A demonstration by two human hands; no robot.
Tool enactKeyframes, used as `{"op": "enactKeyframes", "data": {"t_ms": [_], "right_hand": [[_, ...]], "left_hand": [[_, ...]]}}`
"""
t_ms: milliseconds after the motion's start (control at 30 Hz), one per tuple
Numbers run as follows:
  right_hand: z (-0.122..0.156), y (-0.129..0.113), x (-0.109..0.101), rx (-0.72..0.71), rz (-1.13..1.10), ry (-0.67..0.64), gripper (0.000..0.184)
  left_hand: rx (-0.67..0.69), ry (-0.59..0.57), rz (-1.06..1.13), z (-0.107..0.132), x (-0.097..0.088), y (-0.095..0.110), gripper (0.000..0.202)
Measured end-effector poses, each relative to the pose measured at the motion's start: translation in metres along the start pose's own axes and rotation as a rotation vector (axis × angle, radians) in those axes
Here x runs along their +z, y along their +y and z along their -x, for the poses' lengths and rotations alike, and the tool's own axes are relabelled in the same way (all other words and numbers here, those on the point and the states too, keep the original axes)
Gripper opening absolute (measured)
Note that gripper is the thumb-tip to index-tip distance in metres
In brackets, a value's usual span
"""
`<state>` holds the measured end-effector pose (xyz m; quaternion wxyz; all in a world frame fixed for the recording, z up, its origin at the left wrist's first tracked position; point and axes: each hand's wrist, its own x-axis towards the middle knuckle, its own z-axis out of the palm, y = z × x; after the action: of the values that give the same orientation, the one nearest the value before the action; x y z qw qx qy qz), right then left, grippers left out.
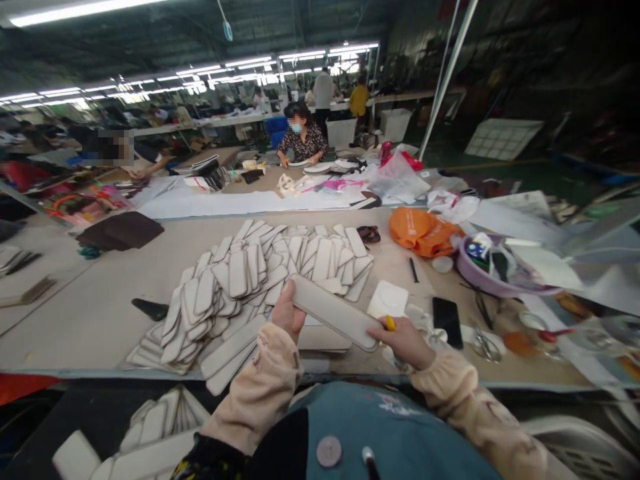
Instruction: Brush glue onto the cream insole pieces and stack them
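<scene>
My left hand [289,313] grips the upper left end of a long, pale, round-ended padded piece [333,310] with a dark edge line. The fingers of my right hand [403,339] close on the lower right end of the same piece. A small yellow object [390,323] pokes out at my right fingers; its kind is hidden. Behind my left hand spreads a large heap of similar pale pieces [240,270], overlapping one another. Several longer pieces [233,350] lie by my left sleeve, and others [325,338] lie stacked under the held piece.
To the right are a black phone [447,322], scissors [485,347], a purple basin [480,280] and an orange bag [423,231]. A dark pointed object [150,309] lies left of the heap. More pieces [145,447] sit below the table edge. A co-worker [304,137] sits across.
</scene>
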<state>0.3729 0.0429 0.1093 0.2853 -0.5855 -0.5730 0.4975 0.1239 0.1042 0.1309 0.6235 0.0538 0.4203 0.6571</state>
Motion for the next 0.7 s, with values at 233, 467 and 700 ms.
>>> {"op": "enactKeyframes", "data": {"t_ms": [233, 467, 700], "right_hand": [[-0.012, -0.008, 0.012, 0.021, 0.102, 0.012, 0.042], [-0.042, -0.018, 0.04, -0.009, 0.187, 0.054, 0.043], [-0.075, -0.034, 0.081, 0.004, 0.16, -0.143, 0.033]], "left_hand": [[-0.068, 0.019, -0.009, -0.026, -0.012, 0.012, 0.02], [-0.163, -0.074, 0.003, -0.034, -0.039, -0.002, 0.015], [-0.135, 0.023, 0.021, -0.056, -0.069, 0.005, 0.007]]}}
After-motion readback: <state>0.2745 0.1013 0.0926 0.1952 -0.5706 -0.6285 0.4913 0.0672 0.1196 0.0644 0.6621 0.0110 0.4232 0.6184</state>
